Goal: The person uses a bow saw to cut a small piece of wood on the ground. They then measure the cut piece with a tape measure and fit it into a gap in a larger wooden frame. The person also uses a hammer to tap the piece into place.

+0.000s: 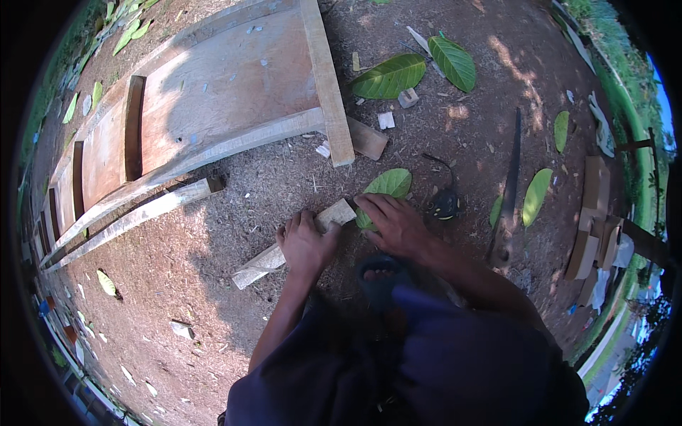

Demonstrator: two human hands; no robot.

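Observation:
A short pale wooden plank point(259, 267) lies slantwise on the ground before me. My left hand point(307, 245) is closed around its upper part, fingers over the far edge and thumb on the near side. By the plank's right end is my right hand point(393, 226), its fingers bent and held close together. Whatever it may hold is hidden. A green leaf point(389, 183) shows just behind that hand. To the right of it, a black and yellow tape measure point(445, 204) rests on the soil.
A large wooden frame with a panel point(241, 92) lies at the upper left, a long narrow board point(142, 220) beside it. A handsaw point(510, 184) is on the right. An offcut point(368, 138) lies under the frame's end. Stacked wood pieces point(595, 213) stand far right.

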